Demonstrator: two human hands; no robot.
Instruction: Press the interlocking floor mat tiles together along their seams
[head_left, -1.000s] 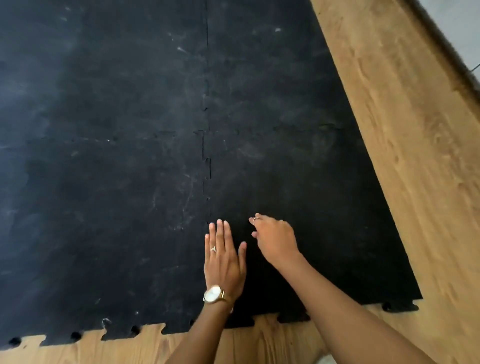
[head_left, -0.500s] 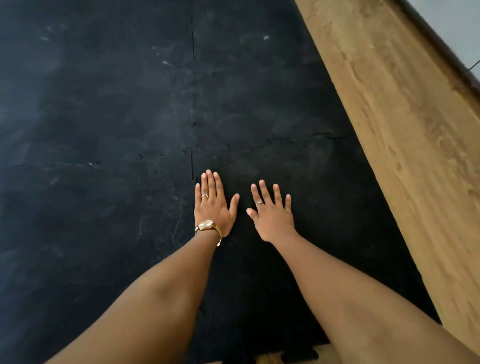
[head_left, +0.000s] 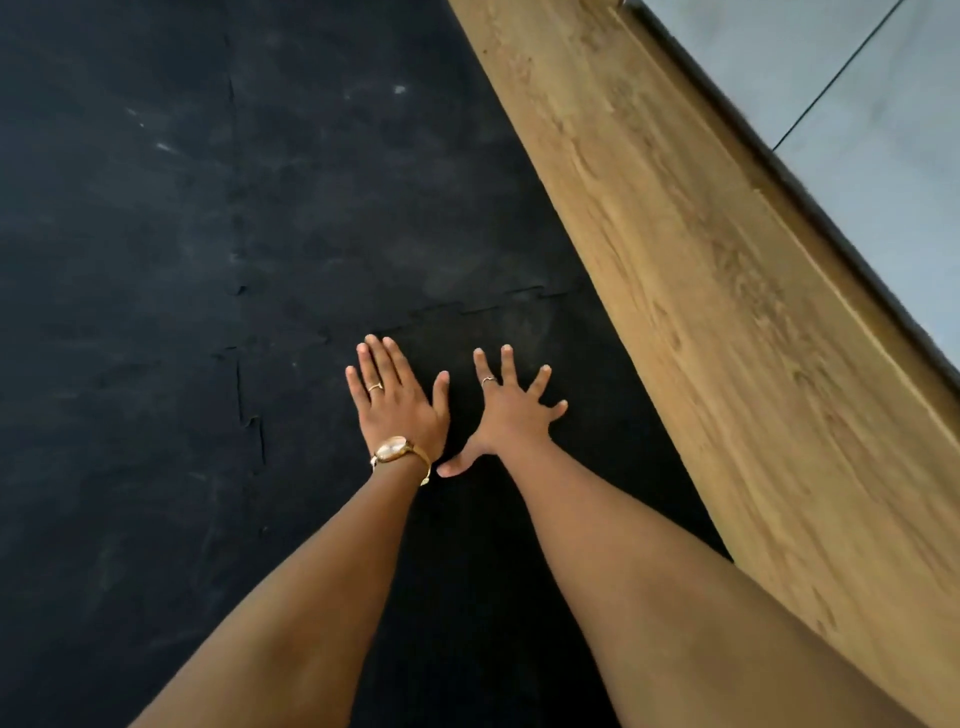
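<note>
Seam (head_left: 467, 312) runs just beyond left fingers (head_left: 382, 353); right fingers (head_left: 506, 364) nearby.

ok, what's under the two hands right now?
Black floor mat. The left hand and right hand lie flat on it, fingers spread, just below a jagged seam. Any seam directly under the palms is covered and can't be seen.

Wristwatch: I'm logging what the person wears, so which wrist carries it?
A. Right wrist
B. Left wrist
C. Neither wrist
B: the gold wristwatch sits on the wrist of the left hand, which lies flat on the black floor mat; the right hand has a bare wrist.
</note>
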